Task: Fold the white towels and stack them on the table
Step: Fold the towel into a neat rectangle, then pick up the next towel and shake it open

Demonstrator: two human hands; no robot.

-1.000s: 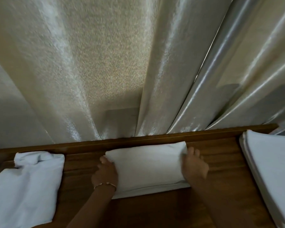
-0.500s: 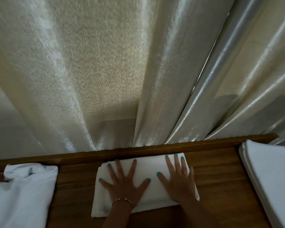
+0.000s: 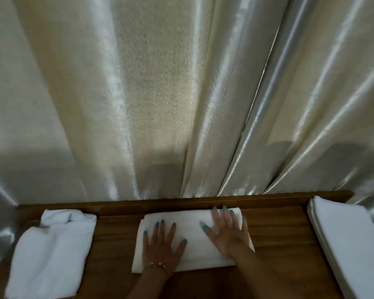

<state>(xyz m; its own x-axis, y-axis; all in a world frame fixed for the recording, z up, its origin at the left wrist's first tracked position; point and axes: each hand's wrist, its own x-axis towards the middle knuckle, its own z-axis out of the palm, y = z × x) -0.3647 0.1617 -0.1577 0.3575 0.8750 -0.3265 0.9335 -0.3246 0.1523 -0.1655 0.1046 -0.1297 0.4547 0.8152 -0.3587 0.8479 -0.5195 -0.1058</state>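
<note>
Fingers (image 3: 160,228) of both hands lay spread wide, flat on the folded towel (image 3: 188,225) at lower centre of the worktop (image 3: 276,231); even outward strokes would likely flatten creases best.

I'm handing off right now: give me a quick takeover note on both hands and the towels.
Left hand: open, flat on the folded white towel at the centre of the brown wooden table.
Right hand: open, flat on the same towel.
Done: centre towel folded; neat stack of folded white towels at right.
Left: move the centre towel to the stack; fold the rumpled white towel at left.
</note>
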